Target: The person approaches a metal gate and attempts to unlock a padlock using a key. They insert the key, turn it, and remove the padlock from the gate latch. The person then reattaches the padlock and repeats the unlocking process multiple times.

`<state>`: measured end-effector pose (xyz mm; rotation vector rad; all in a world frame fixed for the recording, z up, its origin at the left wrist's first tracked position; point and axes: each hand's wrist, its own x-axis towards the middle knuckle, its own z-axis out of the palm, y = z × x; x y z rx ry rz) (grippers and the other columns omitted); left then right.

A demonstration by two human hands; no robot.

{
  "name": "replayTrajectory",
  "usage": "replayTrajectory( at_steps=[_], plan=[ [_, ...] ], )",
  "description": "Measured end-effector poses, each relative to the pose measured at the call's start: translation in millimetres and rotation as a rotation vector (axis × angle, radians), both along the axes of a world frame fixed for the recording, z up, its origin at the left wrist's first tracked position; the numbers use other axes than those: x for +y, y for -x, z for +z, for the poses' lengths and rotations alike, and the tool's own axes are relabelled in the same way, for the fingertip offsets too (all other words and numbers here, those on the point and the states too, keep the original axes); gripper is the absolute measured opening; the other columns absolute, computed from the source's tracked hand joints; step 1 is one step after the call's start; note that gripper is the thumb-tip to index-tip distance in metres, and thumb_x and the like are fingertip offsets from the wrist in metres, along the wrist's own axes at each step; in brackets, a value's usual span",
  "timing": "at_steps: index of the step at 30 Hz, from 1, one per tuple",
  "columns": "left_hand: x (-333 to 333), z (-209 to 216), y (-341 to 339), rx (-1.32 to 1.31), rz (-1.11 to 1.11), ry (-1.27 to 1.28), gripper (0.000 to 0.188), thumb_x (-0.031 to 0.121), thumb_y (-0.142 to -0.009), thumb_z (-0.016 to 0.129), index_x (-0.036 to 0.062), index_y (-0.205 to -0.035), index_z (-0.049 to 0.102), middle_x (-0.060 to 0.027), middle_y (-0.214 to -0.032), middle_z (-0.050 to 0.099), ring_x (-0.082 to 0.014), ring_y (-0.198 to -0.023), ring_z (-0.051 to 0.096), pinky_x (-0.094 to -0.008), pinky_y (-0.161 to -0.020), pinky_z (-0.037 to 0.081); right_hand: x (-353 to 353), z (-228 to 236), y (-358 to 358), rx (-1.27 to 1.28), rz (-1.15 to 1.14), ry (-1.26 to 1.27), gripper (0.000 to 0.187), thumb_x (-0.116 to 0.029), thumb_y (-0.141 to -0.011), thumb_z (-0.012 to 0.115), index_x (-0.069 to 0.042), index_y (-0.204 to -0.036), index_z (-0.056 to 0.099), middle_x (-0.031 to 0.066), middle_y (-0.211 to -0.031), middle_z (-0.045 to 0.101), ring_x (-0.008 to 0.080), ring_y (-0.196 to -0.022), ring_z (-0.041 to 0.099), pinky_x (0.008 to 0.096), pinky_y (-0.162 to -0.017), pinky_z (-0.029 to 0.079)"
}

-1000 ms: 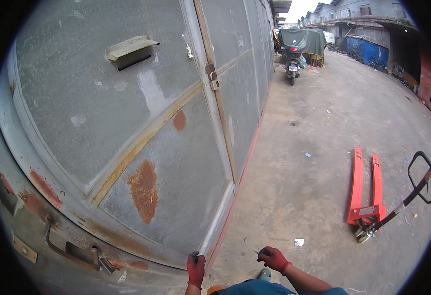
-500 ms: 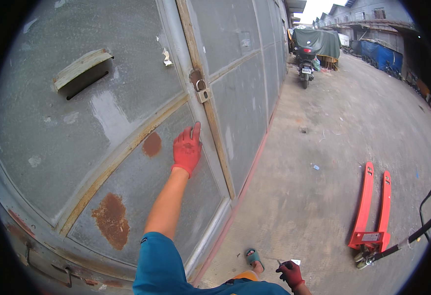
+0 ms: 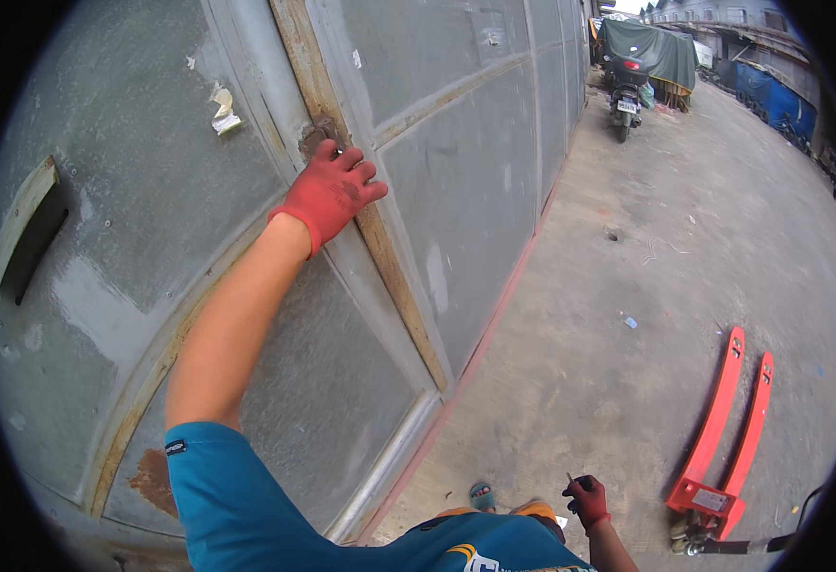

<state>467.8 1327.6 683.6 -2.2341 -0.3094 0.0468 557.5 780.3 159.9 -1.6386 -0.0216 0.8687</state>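
Note:
My left hand (image 3: 327, 195), in a red work glove, is raised to the seam of a grey metal door (image 3: 179, 191). Its fingers are curled around the padlock, which the glove almost wholly covers. A rusty hasp (image 3: 319, 133) shows just above the fingertips. Low on the right, near my waist, my right hand (image 3: 588, 500) wears a red and dark glove. Pinched in its fingers is a slim key-like piece (image 3: 570, 478), pointing upward; it is too small to name for sure.
A red pallet jack (image 3: 713, 448) stands on the concrete floor (image 3: 551, 381) to the right. Farther along the wall are a parked motor scooter (image 3: 625, 100) and a stack under a green tarp (image 3: 656, 57). A metal hood (image 3: 27, 229) juts from the door at left.
My left hand has moved up from the door panel onto the padlock and closed around it. My right hand has risen slightly and shifted right, still holding the slim piece. The view has shifted.

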Motion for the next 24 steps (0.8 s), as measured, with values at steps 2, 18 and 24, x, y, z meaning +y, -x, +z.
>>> replayTrajectory(
  at_steps=[2,18,24],
  plan=[
    [-11,16,4,-0.14,-0.144,0.27,0.072,0.012,-0.08,0.08,0.0225,-0.145,0.052,-0.0078,-0.143,0.058,-0.0301,-0.14,0.048,-0.0502,-0.119,0.037,34,8,-29,-0.013,0.085,-0.008,0.018,-0.012,-0.091,0.068,0.0,-0.103,0.064,0.0112,-0.082,0.074,0.0151,-0.052,0.062,0.0279,-0.046,0.048],
    [-51,44,-12,-0.534,0.132,0.982,0.069,0.001,-0.084,0.07,0.0112,-0.148,0.047,-0.0104,-0.147,0.056,-0.0258,-0.136,0.055,-0.0385,-0.115,0.045,75,4,-180,0.04,0.367,-0.006,0.024,-0.012,-0.085,0.07,0.004,-0.103,0.065,0.0122,-0.083,0.072,0.017,-0.055,0.063,0.0311,-0.05,0.05],
    [-60,44,-15,-0.621,0.186,1.062,0.07,-0.004,-0.082,0.059,0.0124,-0.149,0.047,-0.0085,-0.15,0.054,-0.0238,-0.141,0.052,-0.037,-0.117,0.041,79,-13,-198,0.06,0.406,-0.023,0.025,-0.012,-0.084,0.071,0.004,-0.103,0.064,0.0125,-0.082,0.072,0.0174,-0.054,0.063,0.0311,-0.048,0.05]
  ],
)
